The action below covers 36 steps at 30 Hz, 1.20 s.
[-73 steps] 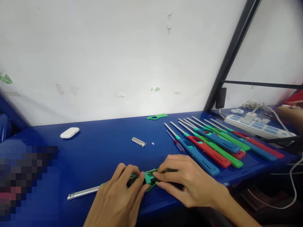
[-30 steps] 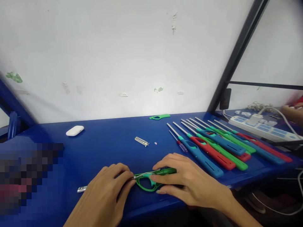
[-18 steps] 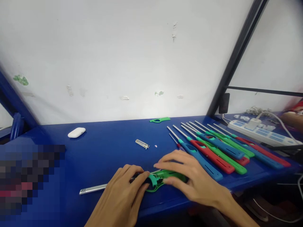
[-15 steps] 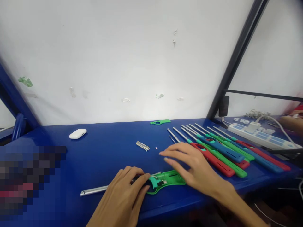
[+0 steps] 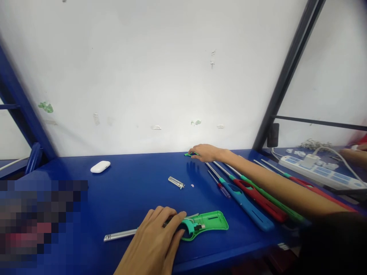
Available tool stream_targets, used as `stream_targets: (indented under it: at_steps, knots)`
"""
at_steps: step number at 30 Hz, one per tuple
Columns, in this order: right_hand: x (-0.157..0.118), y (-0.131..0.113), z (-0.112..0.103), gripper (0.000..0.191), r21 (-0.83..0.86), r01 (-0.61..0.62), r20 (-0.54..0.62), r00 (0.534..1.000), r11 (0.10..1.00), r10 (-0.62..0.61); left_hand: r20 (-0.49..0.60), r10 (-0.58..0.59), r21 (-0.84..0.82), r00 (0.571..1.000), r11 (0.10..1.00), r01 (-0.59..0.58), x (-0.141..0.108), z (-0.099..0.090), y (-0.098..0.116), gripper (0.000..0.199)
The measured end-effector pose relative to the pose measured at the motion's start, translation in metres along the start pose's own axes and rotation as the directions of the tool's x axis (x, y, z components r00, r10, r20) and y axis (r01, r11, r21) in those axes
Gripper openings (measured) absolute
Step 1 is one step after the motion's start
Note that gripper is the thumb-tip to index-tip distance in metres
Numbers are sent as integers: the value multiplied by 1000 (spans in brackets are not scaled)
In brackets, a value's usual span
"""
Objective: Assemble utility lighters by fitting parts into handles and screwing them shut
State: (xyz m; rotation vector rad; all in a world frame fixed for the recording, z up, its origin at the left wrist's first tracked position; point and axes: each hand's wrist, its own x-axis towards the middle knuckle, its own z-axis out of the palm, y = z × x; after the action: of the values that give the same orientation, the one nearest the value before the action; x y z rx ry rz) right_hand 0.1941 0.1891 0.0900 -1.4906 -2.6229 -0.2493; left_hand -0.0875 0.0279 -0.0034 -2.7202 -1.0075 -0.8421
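Note:
My left hand is closed around the middle of an opened stick lighter. Its green half-shell lies with the inside up, showing a teal trigger and small inner parts. The silver barrel points left, and my fingers hide its joint with the handle. At the back edge by the wall, my right hand has its fingers curled over the other green casing half, mostly covered by the hand. Between the hands lie a clear fuel tank and a tiny pinkish bit.
Several assembled stick lighters lie in a row at right, partly under my right arm. Beside them is a screwdriver. A white earphone case sits at back left. A power strip stands beyond the dark rack post.
My right hand has left the lighter's handle end and reached to the back edge, onto the green casing half. My left hand keeps its hold. The view has shifted slightly.

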Motion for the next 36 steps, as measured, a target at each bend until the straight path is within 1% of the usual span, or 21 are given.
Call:
stream_targets:
  at_steps: [3, 4, 7, 10, 13, 16, 18, 20, 21, 23, 25, 26, 28, 30, 32, 33, 35, 36]
  knots:
    - [12, 1, 1, 36, 17, 14, 83, 996, 1000, -15, 8, -1, 3, 1000, 1000, 1, 0, 1, 2, 39]
    - [15, 0, -1, 34, 25, 20, 111, 994, 999, -23, 8, -5, 6, 1000, 1000, 5, -1, 1, 2, 40]
    - [19, -9, -5, 36, 57, 52, 189, 980, 997, -62, 10, -13, 17, 1000, 1000, 13, 0, 1, 4, 38]
    - [16, -32, -3, 33, 97, 96, 238, 964, 991, -117, 11, -4, 33, 1000, 999, 4, 0, 0, 4, 37]
    - [13, -62, 5, 32, 144, 131, 265, 950, 981, -166, 7, 10, 48, 1000, 999, -10, -1, -1, 1, 37]
    - [17, -83, 11, 33, 204, 136, 257, 948, 970, -187, -12, 24, 56, 1000, 998, -23, -3, 0, 0, 37]
    - [18, -90, 8, 32, 258, 122, 224, 957, 958, -183, -32, 25, 52, 999, 998, -24, -4, 1, 1, 37]
    - [15, -93, -2, 27, 335, 107, 173, 970, 936, -173, -92, 3, 50, 996, 999, 2, -2, 0, 2, 38]
    - [11, -94, -9, 29, 382, 100, 143, 976, 919, -166, -138, -32, 40, 990, 998, 38, -1, -1, 3, 39]
    - [-2, -100, -22, 46, 493, 90, 86, 985, 865, -152, -249, -118, -16, 961, 993, 118, 2, -4, 3, 41]
    - [-20, -111, -30, 56, 612, 85, 50, 988, 787, -145, -335, -168, -91, 927, 985, 146, 3, -7, 3, 41]
    - [-29, -117, -32, 57, 664, 80, 45, 988, 744, -147, -371, -161, -110, 915, 986, 129, 3, -8, 3, 37]
    - [-47, -131, -29, 60, 740, 66, 55, 986, 669, -158, -421, -121, -93, 899, 992, 90, 1, -7, 4, 24]
    - [-59, -141, -23, 63, 780, 46, 76, 983, 624, -168, -444, -98, -62, 891, 995, 78, -2, -5, 4, 19]
    - [-63, -144, -18, 67, 792, 27, 99, 980, 610, -173, -481, -105, -65, 871, 994, 84, -5, -4, 4, 19]
    - [-63, -142, -17, 69, 787, 18, 106, 981, 617, -164, -504, -105, -72, 857, 994, 80, -5, -4, 3, 18]
    - [-59, -130, -15, 70, 746, -4, 91, 991, 666, -96, -547, -106, -77, 831, 994, 76, -4, -7, 2, 13]
    - [-57, -120, -15, 67, 709, -20, 71, 997, 704, -43, -551, -113, -82, 827, 993, 80, -3, -9, 1, 11]
